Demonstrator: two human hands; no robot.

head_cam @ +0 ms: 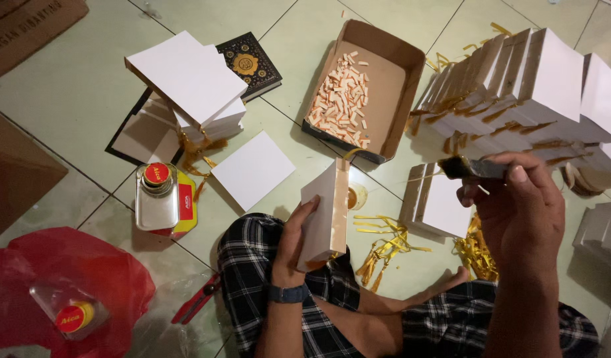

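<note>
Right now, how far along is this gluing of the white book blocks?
Looks midway. Done, probably: the long row of white blocks with gold ribbons leaning at the right. In hand: the left hand holds one block upright, and the right hand holds a brush. Apparently left: the stack near the glue can.

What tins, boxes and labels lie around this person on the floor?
Glue tin: left of the knee, silver, red cap, red-yellow label.
Cardboard tray: top centre, brown, holding small orange-white strips.
Red bag: bottom left, a red-lidded jar on it.
Cardboard sheet: top left, brown.
</note>
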